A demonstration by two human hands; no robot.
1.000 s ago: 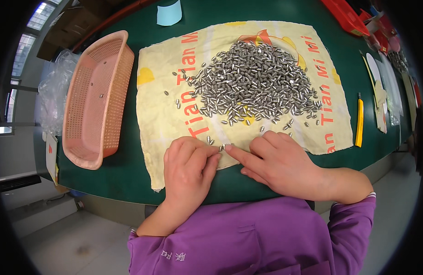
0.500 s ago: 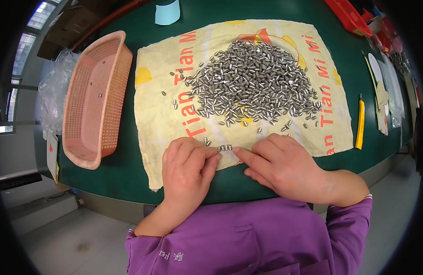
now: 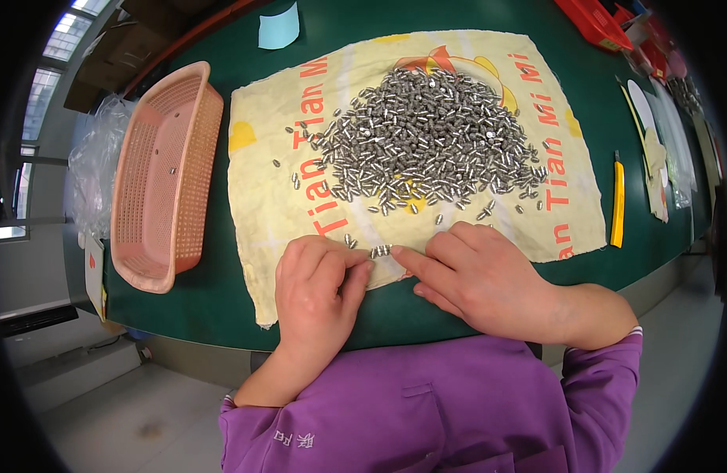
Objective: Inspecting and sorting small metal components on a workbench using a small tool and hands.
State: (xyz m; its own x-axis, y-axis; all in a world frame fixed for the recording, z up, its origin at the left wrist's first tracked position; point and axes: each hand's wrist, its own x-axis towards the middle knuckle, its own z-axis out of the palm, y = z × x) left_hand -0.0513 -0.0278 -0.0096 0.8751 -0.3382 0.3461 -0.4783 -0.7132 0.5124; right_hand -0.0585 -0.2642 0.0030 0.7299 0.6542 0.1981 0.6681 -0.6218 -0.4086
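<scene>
A short row of small silvery metal pins (image 3: 381, 251) with pointed ends lies side by side on the near edge of a pale yellow printed cloth (image 3: 257, 197). My left hand (image 3: 316, 288) is at the row's left end, index finger stretched toward it, thumb just below and the other fingers bent. At the right end, the outstretched index fingertip of my right hand (image 3: 478, 272) touches the row, with its other fingers curled. Neither hand alone encloses the pins. Beyond them spreads a large heap of the same pins (image 3: 434, 134), with several strays around it.
To the left stands a pink plastic basket (image 3: 210, 118) with a few pins inside, beside a clear plastic bag (image 3: 91, 173). A yellow utility knife (image 3: 618, 205) lies right of the cloth on the green table (image 3: 332, 35). A red tray (image 3: 592, 24) and light-blue paper (image 3: 278, 27) are at the back.
The whole view has shifted slightly. The pins in the row now lean a little more to the right; both hands keep nearly the same pose around it.
</scene>
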